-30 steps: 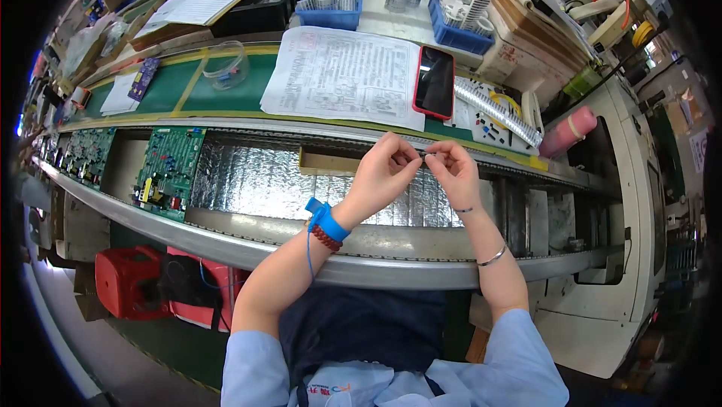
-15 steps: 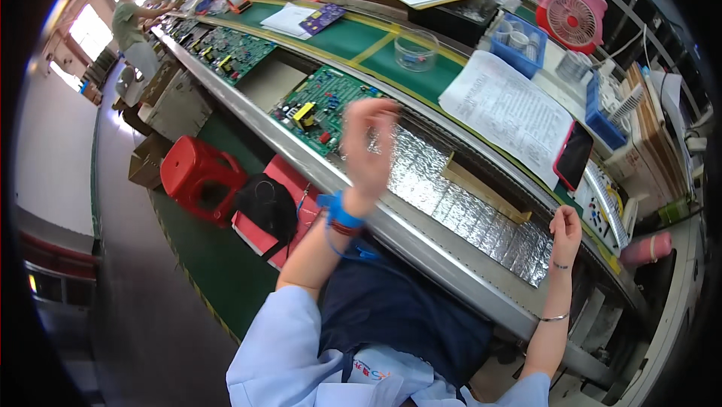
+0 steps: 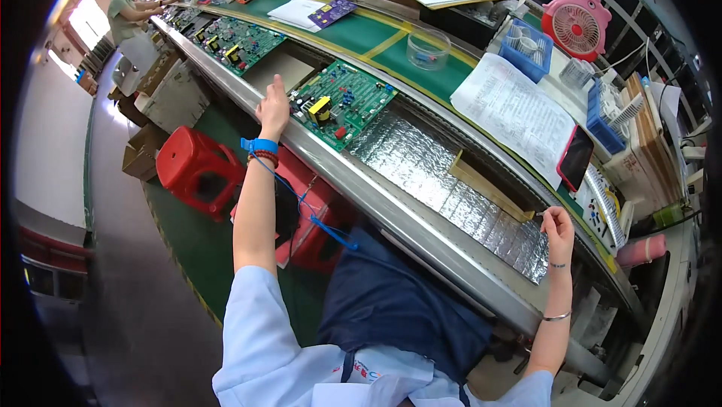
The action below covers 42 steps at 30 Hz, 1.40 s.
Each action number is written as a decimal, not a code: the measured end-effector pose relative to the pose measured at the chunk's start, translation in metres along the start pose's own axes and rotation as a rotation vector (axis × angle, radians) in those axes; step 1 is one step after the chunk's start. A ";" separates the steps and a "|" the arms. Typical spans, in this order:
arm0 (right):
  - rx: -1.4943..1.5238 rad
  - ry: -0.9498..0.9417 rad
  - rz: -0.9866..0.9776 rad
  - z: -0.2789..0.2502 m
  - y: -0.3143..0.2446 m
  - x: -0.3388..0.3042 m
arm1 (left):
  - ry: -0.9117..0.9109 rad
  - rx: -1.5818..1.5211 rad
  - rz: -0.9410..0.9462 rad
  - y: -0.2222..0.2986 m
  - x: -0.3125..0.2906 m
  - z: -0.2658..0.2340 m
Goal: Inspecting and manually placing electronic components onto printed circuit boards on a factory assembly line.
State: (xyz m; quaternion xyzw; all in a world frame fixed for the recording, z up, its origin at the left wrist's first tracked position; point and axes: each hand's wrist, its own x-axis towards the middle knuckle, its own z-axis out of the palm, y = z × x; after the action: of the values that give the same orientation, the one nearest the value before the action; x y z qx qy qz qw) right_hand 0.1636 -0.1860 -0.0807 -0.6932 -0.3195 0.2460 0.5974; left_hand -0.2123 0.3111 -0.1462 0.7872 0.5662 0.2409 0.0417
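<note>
At the far left a co-worker [image 3: 134,14] stood by the line, well apart from a red stool [image 3: 183,160] on the near side, and a row of green circuit boards [image 3: 244,44] lay on the conveyor, already carrying components. The left hand [image 3: 273,111] was at the near rail [image 3: 239,98], index finger stretched out and the others curled; whether it gripped anything or touched the rail could not be told. Just right of it, the nearest board [image 3: 353,98] lay flat between the rails, a yellow-wrapped part [image 3: 320,110] and a red one [image 3: 341,133] already standing on it; which places, if any, were left to fill was too small to make out. Beyond that board came a silvery mat [image 3: 410,162] and a brown strip [image 3: 492,190] along it. Near the strip's right end, the right hand [image 3: 559,228] had its fingertips drawn together, seemingly pinching a small part [image 3: 539,214], which was well apart from the nearest board and so evidently not yet placed there
</note>
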 end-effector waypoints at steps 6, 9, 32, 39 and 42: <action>-0.037 -0.007 0.058 -0.001 -0.005 -0.012 | 0.047 -0.120 0.059 0.022 -0.013 -0.001; -0.048 -0.007 0.061 0.003 -0.009 -0.017 | -0.071 -0.557 -0.182 0.075 -0.038 -0.035; -0.504 -0.279 -0.363 0.072 -0.063 -0.039 | -0.334 -0.759 0.544 0.232 -0.214 -0.053; -0.784 -0.237 -0.424 0.081 -0.058 -0.034 | -0.173 -0.640 0.657 0.235 -0.232 -0.058; -0.792 -0.247 -0.446 0.089 -0.059 -0.029 | -0.125 -0.705 0.635 0.233 -0.239 -0.066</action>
State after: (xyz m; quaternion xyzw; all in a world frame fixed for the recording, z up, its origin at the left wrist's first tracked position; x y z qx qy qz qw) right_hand 0.0713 -0.1429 -0.0381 -0.7478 -0.5985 0.0513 0.2828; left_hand -0.0956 -0.0033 -0.0886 0.8721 0.1776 0.3712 0.2647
